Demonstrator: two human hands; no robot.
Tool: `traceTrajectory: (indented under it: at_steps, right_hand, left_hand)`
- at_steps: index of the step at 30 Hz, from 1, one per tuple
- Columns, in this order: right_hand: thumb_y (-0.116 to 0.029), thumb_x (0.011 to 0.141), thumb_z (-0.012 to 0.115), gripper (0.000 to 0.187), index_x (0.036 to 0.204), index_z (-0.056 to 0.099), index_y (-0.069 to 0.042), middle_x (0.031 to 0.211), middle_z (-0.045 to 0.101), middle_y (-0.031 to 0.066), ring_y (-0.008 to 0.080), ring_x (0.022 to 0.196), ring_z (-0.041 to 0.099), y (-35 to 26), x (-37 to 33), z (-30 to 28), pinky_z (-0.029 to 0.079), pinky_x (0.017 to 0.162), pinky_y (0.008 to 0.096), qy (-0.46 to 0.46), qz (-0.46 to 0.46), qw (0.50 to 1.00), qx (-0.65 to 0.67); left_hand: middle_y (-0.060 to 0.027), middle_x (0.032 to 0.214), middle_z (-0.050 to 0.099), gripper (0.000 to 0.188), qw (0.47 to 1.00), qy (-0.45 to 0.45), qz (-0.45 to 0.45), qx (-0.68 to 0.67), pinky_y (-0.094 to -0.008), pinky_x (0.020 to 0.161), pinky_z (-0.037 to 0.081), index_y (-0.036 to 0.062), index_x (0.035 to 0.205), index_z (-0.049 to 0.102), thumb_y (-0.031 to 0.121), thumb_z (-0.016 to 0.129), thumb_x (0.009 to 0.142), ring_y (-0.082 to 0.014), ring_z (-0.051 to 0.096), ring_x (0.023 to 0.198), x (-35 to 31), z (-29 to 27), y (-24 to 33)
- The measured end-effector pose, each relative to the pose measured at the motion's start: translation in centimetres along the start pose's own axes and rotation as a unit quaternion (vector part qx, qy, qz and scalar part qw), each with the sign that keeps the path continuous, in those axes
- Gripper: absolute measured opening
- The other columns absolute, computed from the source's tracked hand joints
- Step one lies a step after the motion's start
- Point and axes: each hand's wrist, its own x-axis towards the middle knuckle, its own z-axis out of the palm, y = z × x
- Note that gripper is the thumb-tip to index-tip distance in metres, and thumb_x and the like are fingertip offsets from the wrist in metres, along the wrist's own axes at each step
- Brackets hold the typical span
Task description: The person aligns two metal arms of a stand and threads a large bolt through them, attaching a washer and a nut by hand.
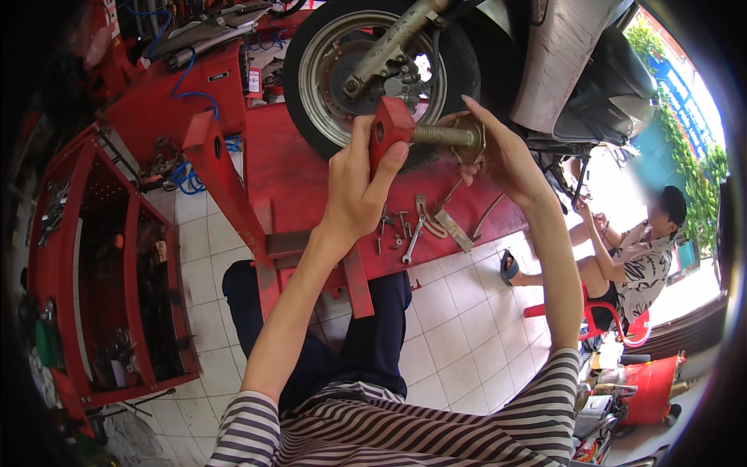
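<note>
My left hand [354,187] is wrapped round a red metal block [394,124] with a hole in its side. A thick threaded clamp screw [442,135] runs out of the block to the right. At its far end is a worn metal pad [471,140], which my right hand [504,156] holds with curled fingers; some fingertips are hidden behind it. Both hands are above a red lift table [292,187], close in front of a motorcycle's front wheel [301,78]. A combination wrench [414,238], several bolts [403,224] and a metal bracket [454,229] lie below my hands.
A red upright arm [226,183] rises at the table's left end. Farther left stands a red tool cart [136,288] with tools inside. Another person [642,261] sits on a red chair [595,311] at right. A red drum [652,389] lies at lower right.
</note>
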Motion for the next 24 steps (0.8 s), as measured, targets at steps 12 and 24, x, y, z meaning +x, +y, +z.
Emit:
traceTrajectory:
  at_steps: [12,24]
  right_hand:
    - [-0.059,0.104,0.029,0.068,0.134,0.049,-0.002,0.104,0.070,0.0130,0.0207,0.087,0.073,0.5,-2.1,-0.1,0.049,0.065,0.0271,-0.053,-0.118,0.960,-0.250]
    - [-0.057,0.104,0.030,0.064,0.115,0.058,-0.002,0.095,0.068,0.0100,0.0181,0.077,0.070,0.1,-0.8,0.7,0.049,0.071,0.0251,-0.011,-0.060,0.990,-0.125]
  left_hand:
    - [-0.0166,0.081,0.062,0.041,1.000,0.012,-0.006,0.010,-0.0356,0.068,0.047,0.0006,0.123,0.049,0.035,0.052,0.101,-0.0326,0.060,0.068,-0.1,0.1,0.1]
    - [-0.0137,0.075,0.058,0.038,1.000,0.006,-0.018,0.006,-0.0339,0.064,0.044,0.0000,0.115,0.051,0.036,0.051,0.102,-0.0245,0.056,0.065,0.0,0.0,0.0]
